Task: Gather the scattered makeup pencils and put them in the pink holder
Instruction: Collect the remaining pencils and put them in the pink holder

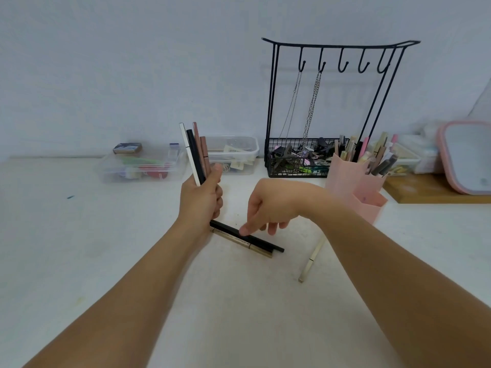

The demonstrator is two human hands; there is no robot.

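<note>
- A pale gold pencil [311, 258] lies alone on the white worktop [79, 248], nearest the camera, partly hidden under the right forearm.
- Just beyond it, a black pencil [265, 241] and a gold pencil [249, 244] lie side by side, touching.
- The right hand [268, 205] reaches down with loosely spread fingers, thumb tip on the black pencil; it grips nothing.
- The left hand [202, 199] is closed around a bunch of pencils [195, 152] held upright: one white, one black, two brownish pink.
- The pink holder [356, 187] stands to the right, behind the right wrist, with several pencils sticking out of its top.
- Farther back, a black wire rack [273, 102] has two chains on its hooks and a basket of small items.
- Clear plastic boxes [143, 166] sit along the wall; a pink-rimmed mirror [446, 155] leans at the far right on a wooden board [430, 192].
</note>
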